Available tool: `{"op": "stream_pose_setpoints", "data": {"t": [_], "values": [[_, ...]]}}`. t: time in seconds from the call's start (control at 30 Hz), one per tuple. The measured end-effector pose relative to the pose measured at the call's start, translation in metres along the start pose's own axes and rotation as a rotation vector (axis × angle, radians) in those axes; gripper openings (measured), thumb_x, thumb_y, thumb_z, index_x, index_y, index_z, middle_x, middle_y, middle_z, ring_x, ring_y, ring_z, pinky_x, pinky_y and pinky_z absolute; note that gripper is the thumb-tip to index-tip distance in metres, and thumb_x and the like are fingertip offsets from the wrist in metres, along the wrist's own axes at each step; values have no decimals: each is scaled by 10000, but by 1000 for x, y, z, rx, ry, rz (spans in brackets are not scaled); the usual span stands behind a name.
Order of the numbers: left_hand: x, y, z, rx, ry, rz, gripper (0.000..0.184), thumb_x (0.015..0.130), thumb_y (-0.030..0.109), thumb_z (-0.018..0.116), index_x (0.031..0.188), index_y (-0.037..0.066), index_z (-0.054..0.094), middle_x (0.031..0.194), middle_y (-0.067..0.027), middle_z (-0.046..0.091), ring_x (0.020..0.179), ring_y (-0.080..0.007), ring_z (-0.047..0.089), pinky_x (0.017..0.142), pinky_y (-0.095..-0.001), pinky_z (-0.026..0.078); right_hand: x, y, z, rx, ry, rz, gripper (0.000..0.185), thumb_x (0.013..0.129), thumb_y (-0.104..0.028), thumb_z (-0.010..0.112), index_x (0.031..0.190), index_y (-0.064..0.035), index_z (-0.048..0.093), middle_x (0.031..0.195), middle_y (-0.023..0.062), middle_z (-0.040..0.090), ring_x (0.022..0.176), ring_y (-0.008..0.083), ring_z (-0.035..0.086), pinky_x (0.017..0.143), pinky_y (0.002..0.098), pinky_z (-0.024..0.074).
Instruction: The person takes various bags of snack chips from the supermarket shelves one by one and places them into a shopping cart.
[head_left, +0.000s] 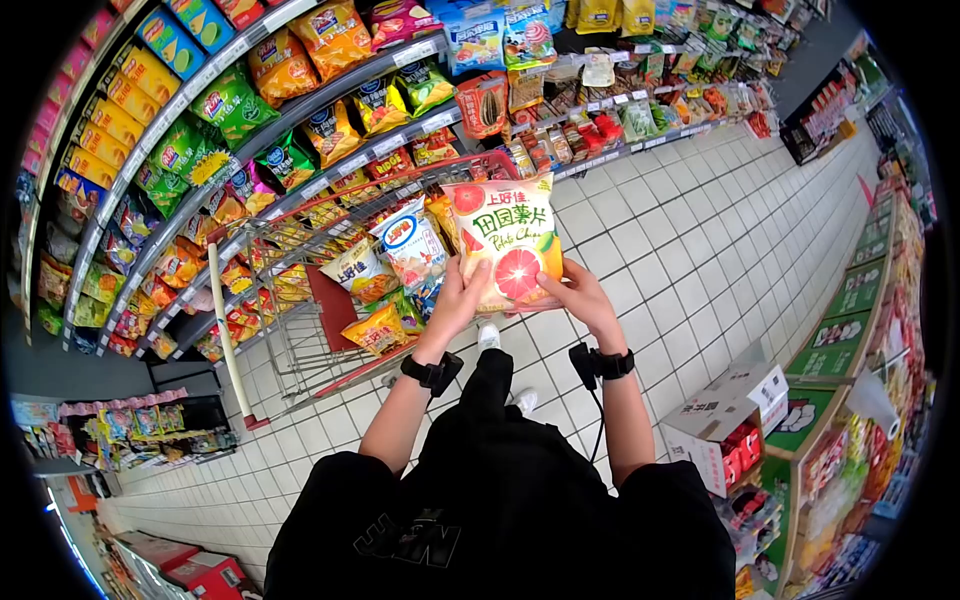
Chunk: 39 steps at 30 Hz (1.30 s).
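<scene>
Between my two hands is a bag of potato chips (505, 235), cream-coloured with green lettering and a cut grapefruit printed on it. My left hand (458, 300) grips its lower left side, and my right hand (580, 295) grips the lower right corner, thumb on the front. The bag is upright, its front facing me. Just left of it stands a shopping cart (335, 345) holding several snack bags, among them a white and blue bag (410, 245) and a yellow-orange bag (378, 328). The fingers behind the chip bag are hidden.
Curved-looking shelves (300, 185) full of snack bags run along the left and far side. On the right stands an open cardboard box (700, 440) of red packages beside a green display (835, 335). White floor tiles (660, 260) lie between.
</scene>
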<state>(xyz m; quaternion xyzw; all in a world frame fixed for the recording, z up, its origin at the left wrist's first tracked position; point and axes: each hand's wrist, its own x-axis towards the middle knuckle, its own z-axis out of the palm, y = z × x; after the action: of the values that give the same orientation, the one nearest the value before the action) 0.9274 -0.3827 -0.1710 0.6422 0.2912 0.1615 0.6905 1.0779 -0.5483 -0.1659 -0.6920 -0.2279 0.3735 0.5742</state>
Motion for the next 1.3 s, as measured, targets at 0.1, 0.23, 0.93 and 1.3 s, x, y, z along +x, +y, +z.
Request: {"op": "stream_pose_setpoints", "data": {"t": [0.1,0.23,0.93,1.3], "values": [[32,-5,-23,10,79,-74,713,964,440,554,1321,-107,270,1199,-222,561,1058,-198,584,894,-287,472,53,3,17,-12,-41,2,516,843,-302,736,1215,19,581,1001,59,663,792,83,584,704,219,480],[84,-33,-62,28,133,-56,658,964,445,539,1317,-88,385,1232,-199,556,1119,-229,545,956,-313,429,111,-20,43,-114,-155,164,459,894,-194,682,1263,31,526,1100,91,651,927,122,628,828,257,504],[200,-139,-130,135,170,-217,536,890,397,631,1174,-49,544,1138,-236,628,1085,-352,606,919,-397,471,285,105,95,-492,-98,260,445,799,-235,729,1115,49,594,971,141,684,881,210,660,790,316,516],[211,-185,-124,159,160,-255,593,897,343,610,1314,-43,439,1172,-228,605,1087,-320,591,916,-368,467,299,154,88,-515,-69,263,461,795,-237,722,1146,33,593,982,141,692,905,232,671,813,330,515]]}}
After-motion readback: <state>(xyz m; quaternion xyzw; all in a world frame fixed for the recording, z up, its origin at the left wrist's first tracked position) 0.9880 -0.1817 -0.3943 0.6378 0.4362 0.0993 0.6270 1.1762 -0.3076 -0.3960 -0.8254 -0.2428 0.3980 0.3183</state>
